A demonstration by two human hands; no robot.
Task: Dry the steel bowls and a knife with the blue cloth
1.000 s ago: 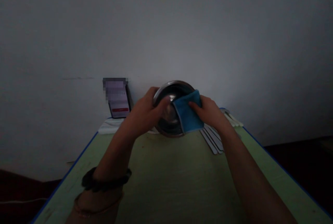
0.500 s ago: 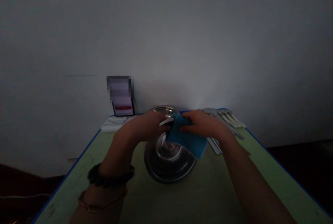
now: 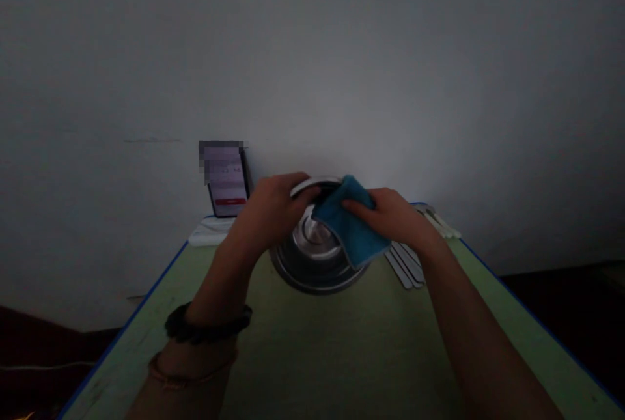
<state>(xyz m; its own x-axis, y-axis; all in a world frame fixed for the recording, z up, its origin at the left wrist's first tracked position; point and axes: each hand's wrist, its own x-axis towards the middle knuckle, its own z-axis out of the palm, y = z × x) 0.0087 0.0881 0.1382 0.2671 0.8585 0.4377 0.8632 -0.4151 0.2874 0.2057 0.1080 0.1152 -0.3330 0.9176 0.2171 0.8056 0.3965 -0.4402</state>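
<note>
The bowl (image 3: 315, 238) has risen in view — left hand (image 3: 273, 211) pinching its rim, right hand (image 3: 395, 215) a blue cloth (image 3: 354, 228).

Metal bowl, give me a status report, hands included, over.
Left hand gripping metal bowl by rim. Right hand holding blue cloth over bowl's right side. Bowl tilted, inside facing camera. Cutlery near right hand.
</note>
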